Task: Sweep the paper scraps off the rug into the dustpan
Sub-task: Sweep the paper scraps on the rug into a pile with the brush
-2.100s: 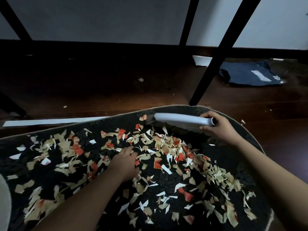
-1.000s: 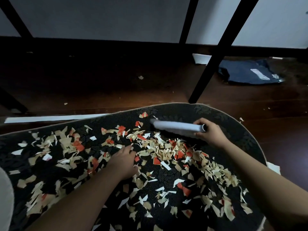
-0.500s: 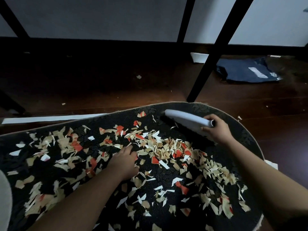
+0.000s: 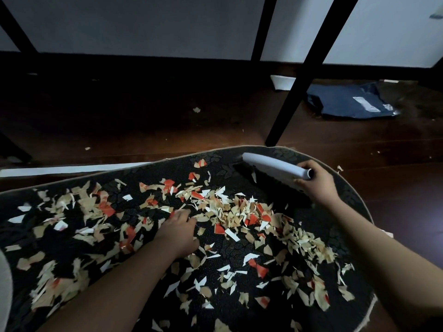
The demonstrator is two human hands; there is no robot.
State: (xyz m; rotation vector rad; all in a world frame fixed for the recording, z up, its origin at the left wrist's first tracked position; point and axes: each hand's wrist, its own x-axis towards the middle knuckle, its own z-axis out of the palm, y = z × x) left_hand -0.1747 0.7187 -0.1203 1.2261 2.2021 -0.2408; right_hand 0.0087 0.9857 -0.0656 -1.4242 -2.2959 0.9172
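Observation:
A dark patterned rug (image 4: 345, 195) lies on the floor, strewn with tan, red and white paper scraps (image 4: 242, 212). My right hand (image 4: 316, 185) grips a white hand brush (image 4: 273, 165) by its handle end. The brush lies at the rug's far right corner, its dark bristles down on the rug just behind the densest heap of scraps. My left hand (image 4: 178, 230) rests on the rug among the scraps at the middle, fingers pointing away from me. No dustpan shows clearly.
Dark wooden floor (image 4: 395, 178) surrounds the rug. Black slanted furniture legs (image 4: 294, 92) stand just beyond its far edge. A blue bag (image 4: 345, 101) lies at the back right, a long white strip (image 4: 72, 168) at the left. A pale curved edge (image 4: 4, 295) shows at the lower left.
My right hand moved the brush back toward the rug's far right corner, away from the heap. The left hand stayed in place on the rug.

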